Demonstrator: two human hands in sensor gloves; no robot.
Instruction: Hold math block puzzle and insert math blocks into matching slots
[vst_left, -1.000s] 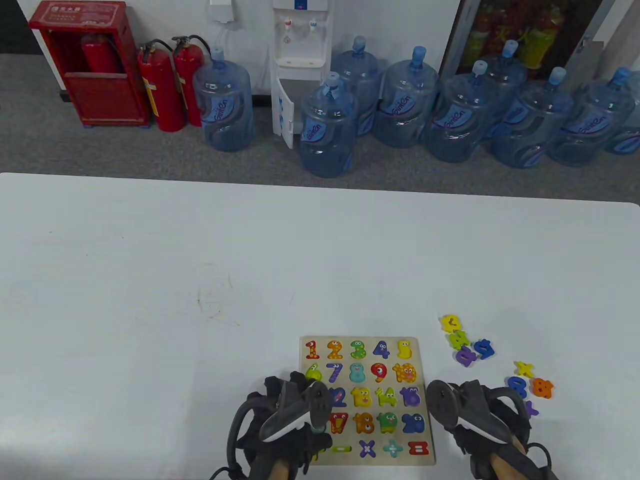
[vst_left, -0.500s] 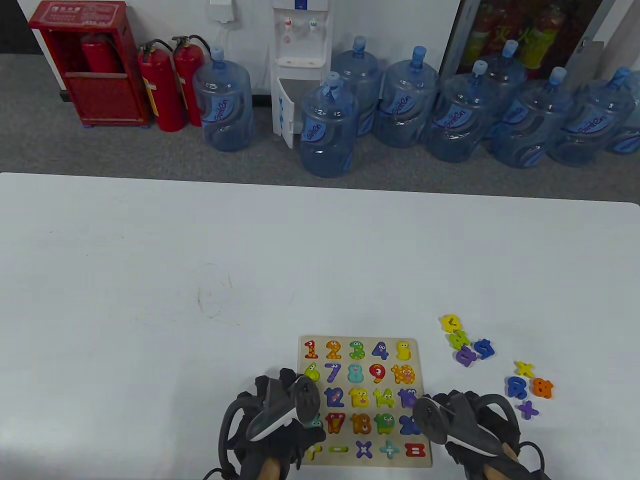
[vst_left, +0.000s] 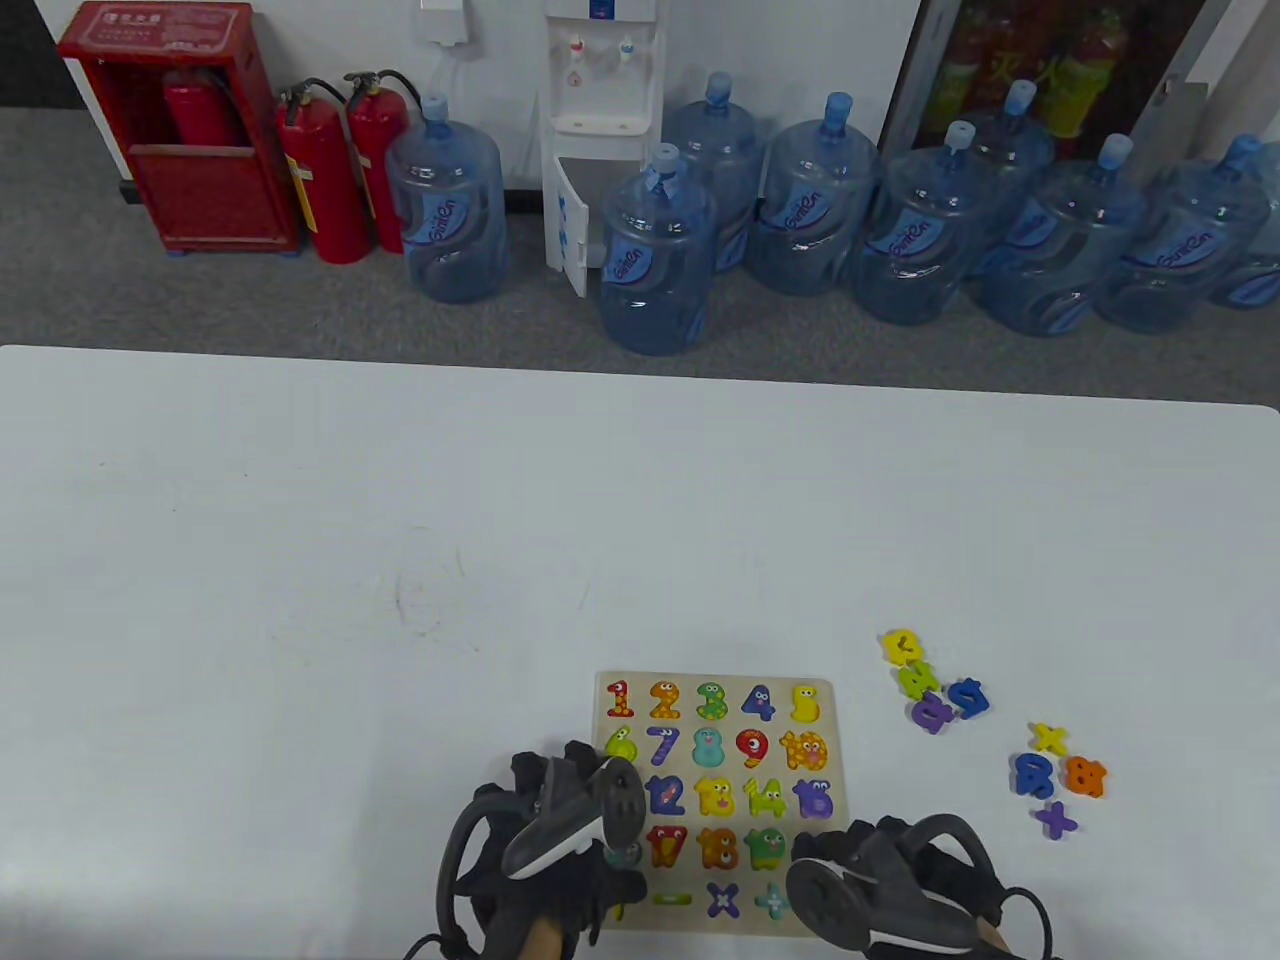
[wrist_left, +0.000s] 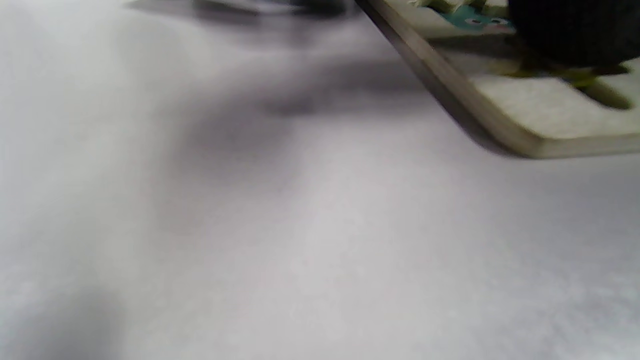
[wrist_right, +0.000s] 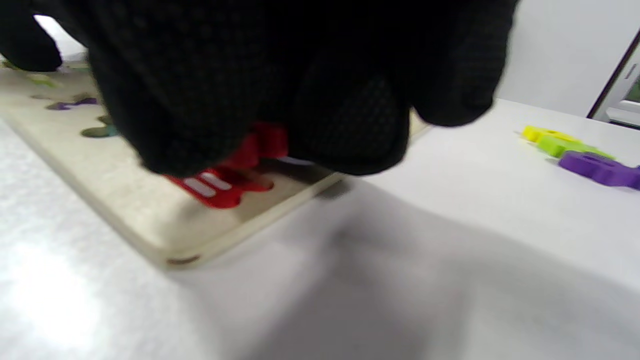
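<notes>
The wooden puzzle board (vst_left: 830, 740) lies flat near the table's front edge, its rows showing coloured numbers and signs. My left hand (vst_left: 570, 850) rests on the board's left side; in the left wrist view a dark fingertip (wrist_left: 565, 35) presses on the board (wrist_left: 525, 100) near its corner. My right hand (vst_left: 880, 890) covers the board's bottom right corner. In the right wrist view its curled fingers (wrist_right: 250, 90) lie over a red equals block (wrist_right: 220, 185) on the board (wrist_right: 125, 200); whether they grip it is hidden.
Loose blocks lie on the table to the board's right: a yellow (vst_left: 902, 646), green (vst_left: 918, 678), blue (vst_left: 968, 696) and purple (vst_left: 932, 712) cluster, then a yellow cross (vst_left: 1047, 738), blue eight (vst_left: 1032, 774), orange block (vst_left: 1086, 776) and purple cross (vst_left: 1056, 820). Water bottles stand on the floor beyond.
My right hand has moved left and toward the front edge, from beside the board onto its bottom right corner, covering the red equals block. The board has shifted slightly left. My left hand stays on it.
</notes>
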